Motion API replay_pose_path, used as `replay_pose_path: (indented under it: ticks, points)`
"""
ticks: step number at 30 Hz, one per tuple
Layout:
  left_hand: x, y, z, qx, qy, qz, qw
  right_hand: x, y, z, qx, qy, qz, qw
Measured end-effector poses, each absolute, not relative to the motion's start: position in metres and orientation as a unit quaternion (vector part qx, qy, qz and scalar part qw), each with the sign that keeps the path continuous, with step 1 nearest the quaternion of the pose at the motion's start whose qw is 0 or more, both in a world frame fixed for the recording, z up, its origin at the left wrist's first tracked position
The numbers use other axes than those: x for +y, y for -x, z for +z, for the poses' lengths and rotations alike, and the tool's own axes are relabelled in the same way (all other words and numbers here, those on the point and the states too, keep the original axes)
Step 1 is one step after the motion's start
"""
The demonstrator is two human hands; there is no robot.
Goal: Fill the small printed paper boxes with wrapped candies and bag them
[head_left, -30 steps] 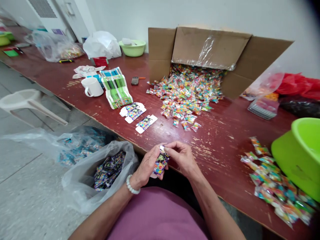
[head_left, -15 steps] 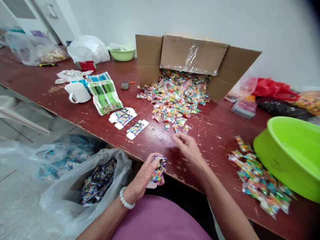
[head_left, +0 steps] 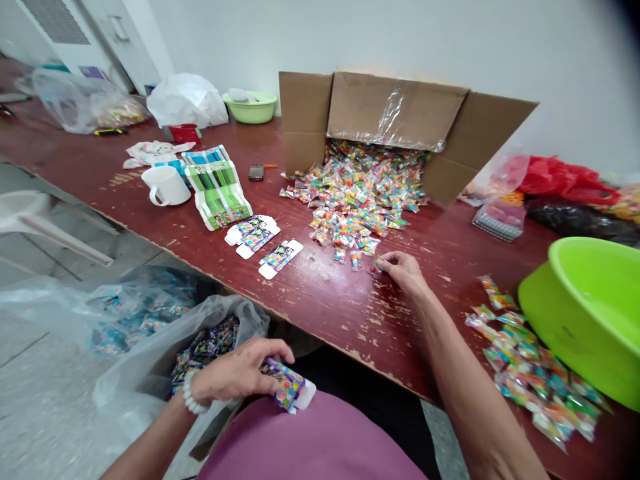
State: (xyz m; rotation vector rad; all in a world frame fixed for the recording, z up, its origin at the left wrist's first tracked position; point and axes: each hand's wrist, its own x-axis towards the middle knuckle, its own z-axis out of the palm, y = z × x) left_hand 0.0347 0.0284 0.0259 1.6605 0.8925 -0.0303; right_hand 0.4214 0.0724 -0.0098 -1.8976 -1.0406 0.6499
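Observation:
My left hand (head_left: 245,370) grips a small printed purple box (head_left: 289,390) above my lap; a white end flap of the box sticks out to the right. Over the table, the thumb and fingers of my right hand (head_left: 407,273) pinch a small wrapped candy packet (head_left: 376,265) at the near edge of the candy pile (head_left: 360,200). That pile spills out of a cardboard carton (head_left: 395,110) lying on its side. Flat printed boxes (head_left: 281,257) with white flaps lie left of the pile.
A clear plastic bag (head_left: 135,380) of printed purple boxes hangs below the table edge at my left. On the red table (head_left: 320,307) stand a white mug (head_left: 167,186), a green printed sheet (head_left: 223,193) and a green basin (head_left: 560,313), with candy strips (head_left: 525,360) beside it.
My left hand has moved left and down with the box, toward the bag, and the box has tilted. My right hand has shifted right and closed on a candy packet.

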Motion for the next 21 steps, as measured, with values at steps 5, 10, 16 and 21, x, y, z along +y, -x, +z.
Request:
replay_pose_path:
  ticks: [5, 10, 16, 21]
  points:
    - [0.032, -0.031, 0.025, 0.361, -0.678, -0.039, 0.639, 0.028, -0.369, 0.013, -0.372, 0.678, 0.335, 0.539]
    - [0.020, -0.061, 0.034, 0.371, -0.509, 0.125, 0.767, -0.012, -0.292, 0.037, -0.390, 0.553, 0.431, 0.597]
    - [0.009, -0.087, 0.040, 0.328, -0.494, 0.198, 0.781, -0.028, -0.262, 0.036, -0.495, 0.580, 0.367, 0.533]
    - [0.007, -0.095, 0.031, 0.334, -0.412, 0.266, 0.805, -0.033, -0.266, 0.037, -0.587, 0.551, 0.313, 0.503]
